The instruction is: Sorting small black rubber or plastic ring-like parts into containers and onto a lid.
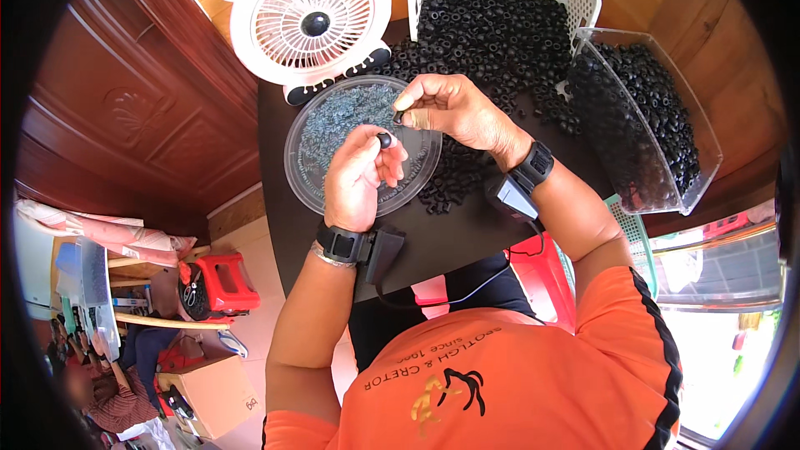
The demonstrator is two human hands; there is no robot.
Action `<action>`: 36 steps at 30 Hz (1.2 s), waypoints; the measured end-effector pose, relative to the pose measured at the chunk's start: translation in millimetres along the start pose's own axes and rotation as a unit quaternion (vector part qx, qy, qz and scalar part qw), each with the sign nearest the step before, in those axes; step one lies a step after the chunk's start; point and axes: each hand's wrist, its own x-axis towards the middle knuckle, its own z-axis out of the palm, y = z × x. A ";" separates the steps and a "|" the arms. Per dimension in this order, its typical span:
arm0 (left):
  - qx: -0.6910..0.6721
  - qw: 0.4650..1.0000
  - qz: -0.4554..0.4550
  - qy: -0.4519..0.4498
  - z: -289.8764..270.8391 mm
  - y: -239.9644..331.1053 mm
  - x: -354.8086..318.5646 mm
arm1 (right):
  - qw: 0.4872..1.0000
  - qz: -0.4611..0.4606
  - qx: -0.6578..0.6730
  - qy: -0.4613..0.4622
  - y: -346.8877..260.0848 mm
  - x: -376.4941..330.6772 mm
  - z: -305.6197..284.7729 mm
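Over a round clear tub (293, 173) my two hands work close together. My left hand (357, 173) is turned palm up and pinches a small black plastic piece (384, 140) between thumb and fingers. Slightly higher and to the right, my right hand (450, 108) pinches another small black piece (398, 117) at its fingertips. The two pieces are a short gap apart. Many tiny bluish translucent parts (333, 123) lie in the tub below. Loose black ring-like pieces (454, 171) are heaped on the dark table beside my right hand.
A white perforated basket (587, 2) of black pieces lies tipped at the back. At right stands a clear bin (700, 146) full of them. A white fan (315, 23) stands behind the tub. Far left are a red stool (227, 283), a cardboard box (212, 396) and a person.
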 end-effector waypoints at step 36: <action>0.035 0.999 -0.002 0.018 3.1 -0.3 1.3 | 0.998 -0.003 0.056 -0.033 5.9 1.6 -0.9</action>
